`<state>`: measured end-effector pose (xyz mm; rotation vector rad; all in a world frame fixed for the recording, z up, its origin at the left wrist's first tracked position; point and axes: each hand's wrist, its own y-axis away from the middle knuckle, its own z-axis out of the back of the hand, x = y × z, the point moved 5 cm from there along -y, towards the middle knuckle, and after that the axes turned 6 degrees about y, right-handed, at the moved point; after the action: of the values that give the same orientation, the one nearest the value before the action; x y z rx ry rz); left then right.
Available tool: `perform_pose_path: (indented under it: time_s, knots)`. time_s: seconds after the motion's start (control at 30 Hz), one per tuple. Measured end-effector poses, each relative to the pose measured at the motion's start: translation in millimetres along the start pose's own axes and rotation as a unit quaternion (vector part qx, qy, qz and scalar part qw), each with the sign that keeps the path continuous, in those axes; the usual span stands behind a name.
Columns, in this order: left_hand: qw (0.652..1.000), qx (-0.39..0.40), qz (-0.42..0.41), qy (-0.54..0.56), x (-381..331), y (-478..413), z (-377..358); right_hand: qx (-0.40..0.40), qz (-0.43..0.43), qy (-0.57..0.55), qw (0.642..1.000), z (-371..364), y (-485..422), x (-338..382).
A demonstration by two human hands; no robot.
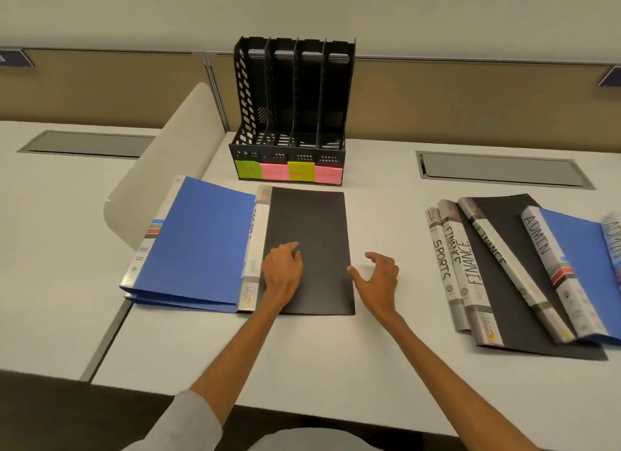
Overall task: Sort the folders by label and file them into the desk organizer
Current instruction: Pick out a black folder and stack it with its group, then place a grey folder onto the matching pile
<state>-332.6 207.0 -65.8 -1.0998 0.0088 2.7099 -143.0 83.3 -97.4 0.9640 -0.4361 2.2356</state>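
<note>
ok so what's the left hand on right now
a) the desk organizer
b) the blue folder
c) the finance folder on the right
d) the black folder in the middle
d: the left hand lies with its fingers on the black folder in the middle of the desk, to the right of the blue folder and well short of the desk organizer.
</note>
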Motion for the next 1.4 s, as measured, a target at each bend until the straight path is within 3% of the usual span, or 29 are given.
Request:
perform_pose_path:
  time_s: [0.4, 0.93, 1.07, 1.23, 1.4]
  knots:
    - [0.990, 0.089, -0.081, 0.067, -127.0, 22.8, -90.5, -0.109, -0.036, 0.014, 0.993, 121.9, -41.4, -65.3]
    - [0.968, 0.234, -0.069, 0.054, -229.9, 81.5, -211.0, -0.081, -0.079, 0.099, 0.989, 213.2, -60.1, -162.8]
    - [0.972, 0.230, -0.026, 0.035, -238.1, 92.5, -227.1, -0.070, -0.061, 0.124, 0.988, 214.8, -65.4, -174.1]
    - [0.978, 0.206, 0.002, -0.028, -235.6, 104.2, -236.0, -0.057, 0.035, 0.117, 0.991, 203.5, -60.0, -166.7]
    - [0.962, 0.188, 0.147, 0.134, -232.2, 90.7, -239.5, 0.013, 0.063, 0.132, 0.989, 186.9, -60.9, -166.5]
